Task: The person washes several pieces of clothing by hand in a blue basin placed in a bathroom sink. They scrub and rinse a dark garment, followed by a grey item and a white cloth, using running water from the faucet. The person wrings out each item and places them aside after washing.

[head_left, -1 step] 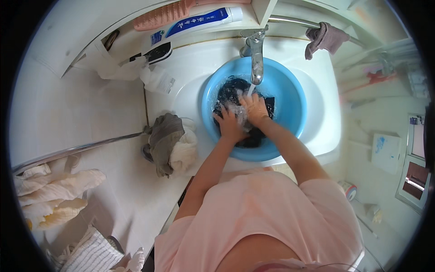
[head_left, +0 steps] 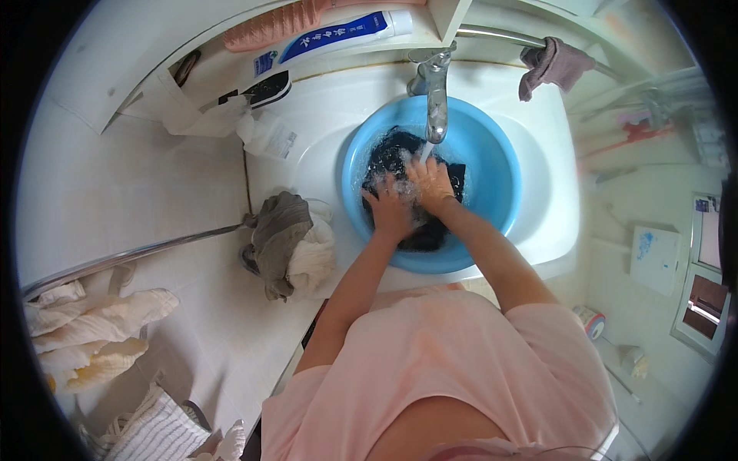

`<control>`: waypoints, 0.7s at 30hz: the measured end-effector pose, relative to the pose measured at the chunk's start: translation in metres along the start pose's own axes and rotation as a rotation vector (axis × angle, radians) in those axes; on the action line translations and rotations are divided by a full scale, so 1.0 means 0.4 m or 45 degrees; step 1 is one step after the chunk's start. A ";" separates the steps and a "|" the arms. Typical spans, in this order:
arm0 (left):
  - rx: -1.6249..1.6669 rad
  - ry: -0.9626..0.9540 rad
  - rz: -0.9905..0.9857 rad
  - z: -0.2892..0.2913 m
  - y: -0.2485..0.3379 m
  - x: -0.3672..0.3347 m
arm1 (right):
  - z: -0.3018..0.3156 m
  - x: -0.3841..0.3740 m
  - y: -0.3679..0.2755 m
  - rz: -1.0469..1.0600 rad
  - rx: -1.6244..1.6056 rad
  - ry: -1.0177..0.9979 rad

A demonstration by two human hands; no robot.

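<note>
A light-blue plastic basin (head_left: 503,180) sits in the white washbasin under a chrome faucet (head_left: 436,100). Water runs from the spout onto a dark, wet cloth (head_left: 396,150) bunched inside, with foam and splashes around it. My left hand (head_left: 392,209) rests on the left part of the cloth, fingers spread. Close beside it, my right hand (head_left: 432,184) presses on the cloth just below the stream, its fingers stretched out. Both palms face down, so what lies beneath them is hidden.
Grey and cream cloths (head_left: 284,238) hang at the washbasin's left edge. A clear plastic bottle (head_left: 269,138) and a black-and-white brush (head_left: 269,88) stand back left. Above are a toothpaste tube (head_left: 338,37) and pink comb (head_left: 269,29). A mauve cloth (head_left: 557,65) hangs on a rail.
My left hand has shifted slightly on the dark cloth, and the splashing around the fingers looks different. My right hand stays almost in place.
</note>
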State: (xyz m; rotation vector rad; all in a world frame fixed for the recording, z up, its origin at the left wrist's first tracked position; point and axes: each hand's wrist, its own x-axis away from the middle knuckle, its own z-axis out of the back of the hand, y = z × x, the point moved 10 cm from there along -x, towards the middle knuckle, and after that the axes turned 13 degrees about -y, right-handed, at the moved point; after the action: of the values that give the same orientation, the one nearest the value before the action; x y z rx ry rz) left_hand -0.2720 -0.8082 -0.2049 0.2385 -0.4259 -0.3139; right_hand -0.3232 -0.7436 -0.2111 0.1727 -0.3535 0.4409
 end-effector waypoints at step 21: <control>2.425 -0.843 -0.322 0.026 0.175 0.182 | 0.331 0.246 0.086 -0.016 -0.910 0.041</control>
State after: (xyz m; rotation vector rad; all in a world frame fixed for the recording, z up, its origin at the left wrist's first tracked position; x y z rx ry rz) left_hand -0.1966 -0.7702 -0.1487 2.0978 -1.2696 -0.1255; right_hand -0.2947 -0.7067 -0.0494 -0.5265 -0.4582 0.2828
